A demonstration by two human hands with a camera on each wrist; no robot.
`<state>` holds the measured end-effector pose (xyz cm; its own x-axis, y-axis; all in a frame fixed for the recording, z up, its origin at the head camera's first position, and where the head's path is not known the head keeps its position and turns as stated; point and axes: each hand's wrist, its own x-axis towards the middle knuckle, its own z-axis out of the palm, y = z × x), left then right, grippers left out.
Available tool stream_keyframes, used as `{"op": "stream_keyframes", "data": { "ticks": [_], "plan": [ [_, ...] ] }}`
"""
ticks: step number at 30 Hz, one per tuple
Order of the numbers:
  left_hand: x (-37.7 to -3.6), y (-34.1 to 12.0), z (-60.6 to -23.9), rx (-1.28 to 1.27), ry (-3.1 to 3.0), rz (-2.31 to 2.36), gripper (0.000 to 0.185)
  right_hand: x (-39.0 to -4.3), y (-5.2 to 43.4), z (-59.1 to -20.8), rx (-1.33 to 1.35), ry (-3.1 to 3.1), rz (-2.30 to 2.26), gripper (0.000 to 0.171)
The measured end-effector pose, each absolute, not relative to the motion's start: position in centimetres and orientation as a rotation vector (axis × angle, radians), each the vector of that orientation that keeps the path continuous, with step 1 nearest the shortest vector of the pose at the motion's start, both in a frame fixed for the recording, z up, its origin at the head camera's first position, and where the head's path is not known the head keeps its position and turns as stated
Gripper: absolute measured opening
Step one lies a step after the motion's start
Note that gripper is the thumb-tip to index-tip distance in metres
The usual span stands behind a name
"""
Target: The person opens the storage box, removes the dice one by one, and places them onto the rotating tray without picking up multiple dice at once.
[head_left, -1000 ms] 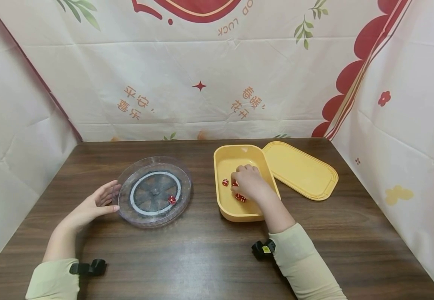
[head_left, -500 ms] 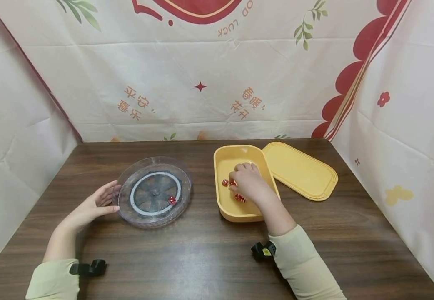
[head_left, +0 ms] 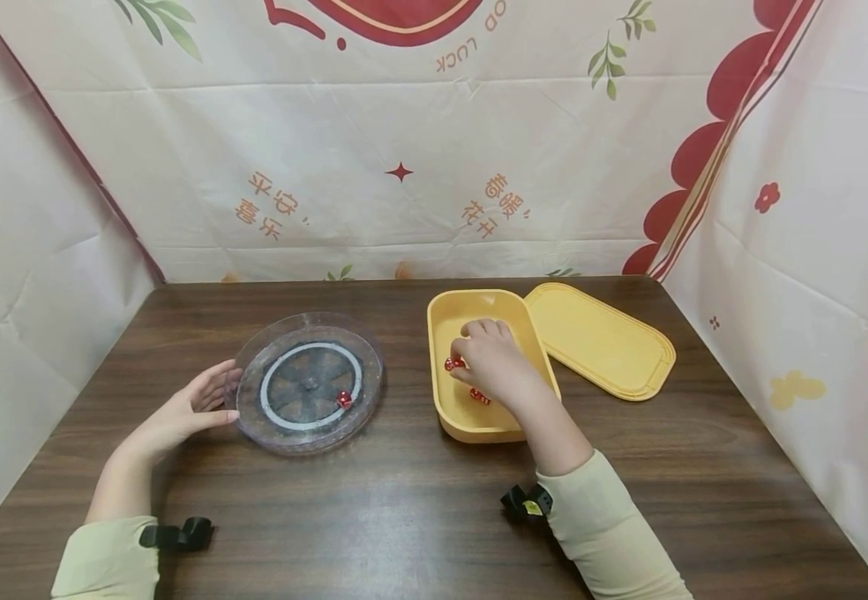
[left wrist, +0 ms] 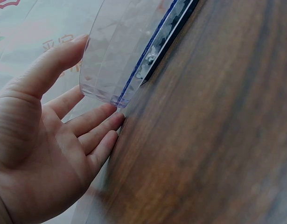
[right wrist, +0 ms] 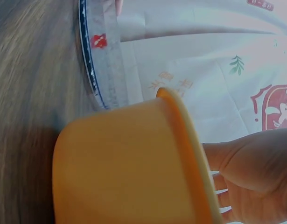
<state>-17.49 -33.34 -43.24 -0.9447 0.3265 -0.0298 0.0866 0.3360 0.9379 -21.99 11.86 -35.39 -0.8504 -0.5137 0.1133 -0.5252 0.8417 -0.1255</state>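
Note:
In the head view my left hand (head_left: 179, 417) has its thumb and fingers spread at the left rim of a round clear plastic dish (head_left: 257, 433). The left wrist view has the fingers mostly straight, touching the wall of the dish. One red die (head_left: 344, 399) sits in the dish. My right hand (head_left: 497, 367) reaches down into a yellow rectangular box (head_left: 441, 312), fingers bent. By its fingertips are red dice (head_left: 450, 364); more dice (head_left: 480, 396) lie under the hand. The box wall hides the fingertips in the right wrist view, so a pinch cannot be confirmed.
A flat yellow lid (head_left: 606, 346) lies on the dark wooden table (head_left: 374, 508), right of the box and close to it. White printed cloth (head_left: 404, 125) hangs behind the table and along both sides. Each wrist wears a small black camera.
My right hand has shifted slightly left within the box, and a die by its fingertips has moved left, close to another die. The left hand and the dish have stayed in place.

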Motion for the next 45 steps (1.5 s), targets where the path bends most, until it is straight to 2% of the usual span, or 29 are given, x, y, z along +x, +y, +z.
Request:
{"op": "stream_keyframes", "data": {
  "ticks": [23,45],
  "plan": [
    [-17.5,-33.5,-43.3,0.355,2.392,1.637,0.081,-21.4,7.9,-33.9,0.973,-2.815,0.227,0.012],
    [-17.5,-33.4,-43.2,0.374,2.377,1.658,0.081,-21.7,3.0,-35.1,1.097,-2.810,0.112,0.014]
  ]
}}
